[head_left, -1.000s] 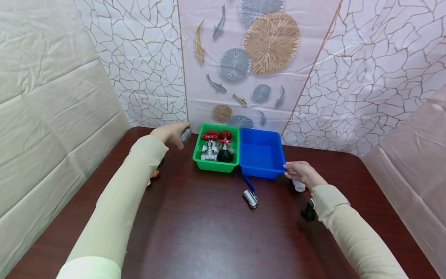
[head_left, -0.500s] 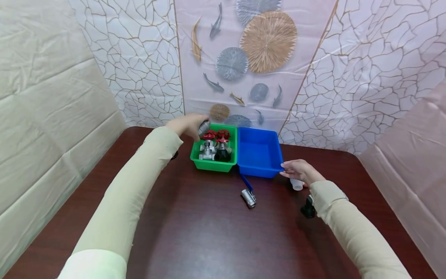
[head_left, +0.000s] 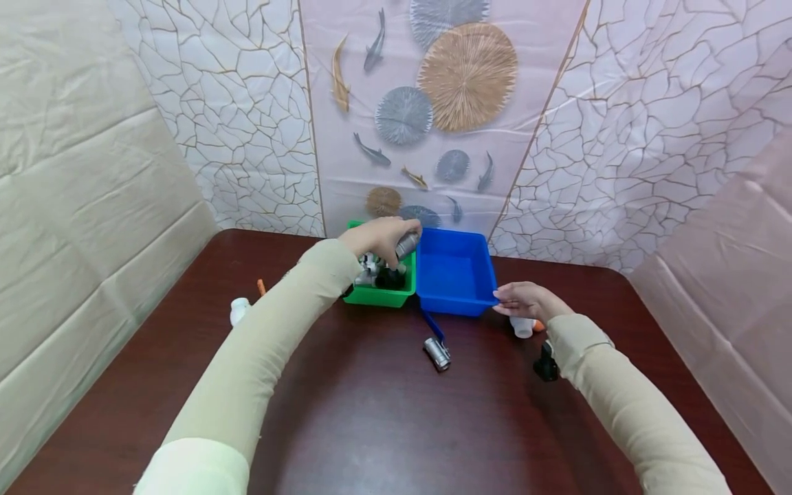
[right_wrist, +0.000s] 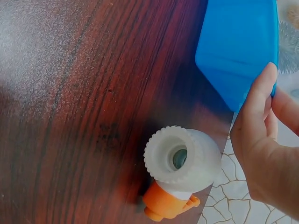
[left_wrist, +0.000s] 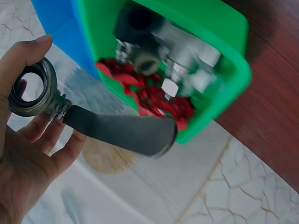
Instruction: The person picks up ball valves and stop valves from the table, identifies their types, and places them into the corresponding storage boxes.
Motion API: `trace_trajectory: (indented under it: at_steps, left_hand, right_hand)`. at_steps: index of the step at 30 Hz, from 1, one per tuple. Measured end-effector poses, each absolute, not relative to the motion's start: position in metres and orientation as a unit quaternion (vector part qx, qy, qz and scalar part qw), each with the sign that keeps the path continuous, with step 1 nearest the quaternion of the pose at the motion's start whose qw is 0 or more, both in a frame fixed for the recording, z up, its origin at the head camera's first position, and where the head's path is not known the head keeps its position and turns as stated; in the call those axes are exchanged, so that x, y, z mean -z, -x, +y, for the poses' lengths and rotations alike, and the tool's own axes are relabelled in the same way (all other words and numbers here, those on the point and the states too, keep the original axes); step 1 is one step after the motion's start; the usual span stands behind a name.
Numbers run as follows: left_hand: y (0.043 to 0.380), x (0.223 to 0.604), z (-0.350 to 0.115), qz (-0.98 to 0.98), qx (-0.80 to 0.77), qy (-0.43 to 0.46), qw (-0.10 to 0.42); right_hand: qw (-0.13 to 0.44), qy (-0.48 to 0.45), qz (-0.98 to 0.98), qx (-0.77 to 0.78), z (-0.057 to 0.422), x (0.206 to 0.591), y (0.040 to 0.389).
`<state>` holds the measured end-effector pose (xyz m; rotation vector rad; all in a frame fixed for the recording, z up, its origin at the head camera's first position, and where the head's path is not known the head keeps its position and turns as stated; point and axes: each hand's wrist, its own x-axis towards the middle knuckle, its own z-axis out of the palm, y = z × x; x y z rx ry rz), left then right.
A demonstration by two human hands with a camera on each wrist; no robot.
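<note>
My left hand (head_left: 385, 238) grips a metal ball valve (left_wrist: 119, 133) with a flat dark lever, over the green bin (head_left: 379, 297) near its right side. In the left wrist view, the valve's round open end faces the camera between thumb and fingers. Several valves with red handwheels (left_wrist: 154, 98) and metal or black bodies lie inside the green bin; the hand partly hides them in the head view. My right hand (head_left: 524, 300) pinches the front right corner of the blue bin (head_left: 458, 307), which stands right beside the green one with nothing inside.
A ball valve with a blue lever (head_left: 438, 354) lies in front of the blue bin. Near my right hand are a white plastic valve (right_wrist: 201, 158) with an orange handle (right_wrist: 163, 201) and a black part (head_left: 546, 364). A white fitting (head_left: 238, 311) lies left of my left arm.
My left hand has carried the metal ball valve rightward, from left of the green bin to over its right side. My right hand keeps its hold on the blue bin's corner.
</note>
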<state>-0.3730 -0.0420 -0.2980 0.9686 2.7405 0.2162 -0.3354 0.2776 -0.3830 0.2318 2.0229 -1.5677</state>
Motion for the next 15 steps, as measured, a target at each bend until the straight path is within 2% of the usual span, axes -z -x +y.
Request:
trace_trajectory:
  at_steps: [8, 15]
  left_hand:
    - [0.375, 0.305, -0.012, 0.934, -0.089, -0.333, 0.098]
    - [0.384, 0.316, 0.019, 0.944, -0.114, -0.304, 0.056]
  right_hand:
    - [0.287, -0.106, 0.734, 0.607, 0.268, 0.384, 0.337]
    - [0.285, -0.098, 0.747, 0.592, 0.271, 0.383, 0.338]
